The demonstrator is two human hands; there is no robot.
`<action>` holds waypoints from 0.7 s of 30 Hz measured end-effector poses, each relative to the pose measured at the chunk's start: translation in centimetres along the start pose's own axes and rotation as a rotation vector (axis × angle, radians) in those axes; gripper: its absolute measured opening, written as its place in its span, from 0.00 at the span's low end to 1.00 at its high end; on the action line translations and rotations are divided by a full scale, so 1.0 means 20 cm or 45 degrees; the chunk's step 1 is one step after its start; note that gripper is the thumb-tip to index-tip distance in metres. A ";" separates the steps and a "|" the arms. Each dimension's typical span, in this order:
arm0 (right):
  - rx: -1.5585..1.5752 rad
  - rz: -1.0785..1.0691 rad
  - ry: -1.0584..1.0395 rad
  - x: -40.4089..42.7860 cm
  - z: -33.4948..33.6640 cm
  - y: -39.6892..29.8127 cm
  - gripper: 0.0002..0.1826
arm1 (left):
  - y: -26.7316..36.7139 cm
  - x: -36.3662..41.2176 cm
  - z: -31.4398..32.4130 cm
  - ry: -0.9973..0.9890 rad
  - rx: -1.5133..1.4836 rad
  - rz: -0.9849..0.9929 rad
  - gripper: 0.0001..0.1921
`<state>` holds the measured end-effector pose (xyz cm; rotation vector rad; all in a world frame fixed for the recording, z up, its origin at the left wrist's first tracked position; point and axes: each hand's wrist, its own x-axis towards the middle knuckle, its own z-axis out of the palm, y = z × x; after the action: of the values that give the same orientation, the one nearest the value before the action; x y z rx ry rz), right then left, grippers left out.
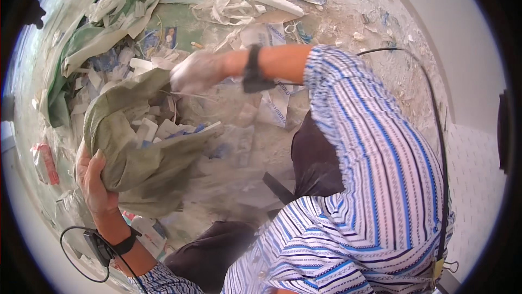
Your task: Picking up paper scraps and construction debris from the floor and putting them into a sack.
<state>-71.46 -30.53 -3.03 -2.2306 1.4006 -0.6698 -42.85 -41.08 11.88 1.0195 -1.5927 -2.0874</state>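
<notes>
A grey-green woven sack (151, 171) gapes upward at the left, with white foam pieces and blue plastic scraps (179, 131) in its mouth. My left hand (94, 176) grips the sack's left edge, thumb on the outside of the cloth. At the sack's upper right rim is my right hand (197, 73), whitish with dust and blurred; its fingers are bent, and whether they hold the rim or some scrap is unclear. Beyond the sack lies a heap of torn white wrapping and foam bits (91, 80).
Debris covers the dusty floor: a white foam strip (279, 2), crumpled green sheeting (61, 90), printed white paper (274, 108) and a red-and-white packet (45, 163). A pale wall (456, 49) stands at the right. Cables run from both wrist straps.
</notes>
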 end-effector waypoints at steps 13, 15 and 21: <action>-0.625 1.247 -0.367 -0.78 -0.16 0.67 0.51 | -0.03 0.06 0.07 0.083 0.008 -0.065 0.23; -0.731 1.079 -0.449 -0.85 -0.07 0.78 0.25 | -0.05 0.10 0.03 0.047 0.009 -0.113 0.25; -0.209 1.112 0.134 -0.91 0.04 0.73 0.16 | -0.03 0.11 0.13 0.113 -0.052 -0.091 0.23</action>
<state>-88.10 -19.76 -15.28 -1.4380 2.2982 -0.3609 -46.01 -40.47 10.88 1.1534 -1.4857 -2.0811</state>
